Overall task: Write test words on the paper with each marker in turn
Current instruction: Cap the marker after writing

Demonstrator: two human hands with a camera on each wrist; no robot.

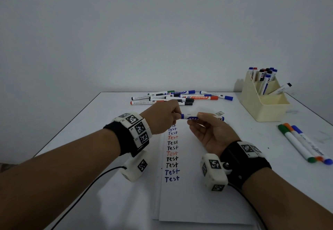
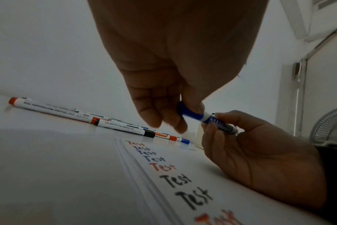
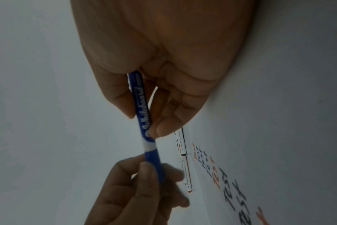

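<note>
A blue marker [image 1: 192, 117] lies level above the paper [image 1: 196, 201], held between both hands. My left hand [image 1: 164, 117] pinches its blue cap [image 2: 188, 111] at the left end. My right hand [image 1: 207, 128] grips the barrel [image 3: 142, 109] between thumb and fingers, palm up. The cap sits on the barrel with a white band showing between them. The paper carries a column of "Test" words [image 1: 172, 153] in blue, red and black. Loose markers [image 1: 180, 97] lie in a heap at the far edge of the table.
A cream holder [image 1: 264, 101] with several markers stands at the back right. Three thin markers [image 1: 304, 145], green, orange and blue, lie at the right. Cables run from both wrist cameras toward the front edge. A fan [image 2: 331, 126] stands at the right.
</note>
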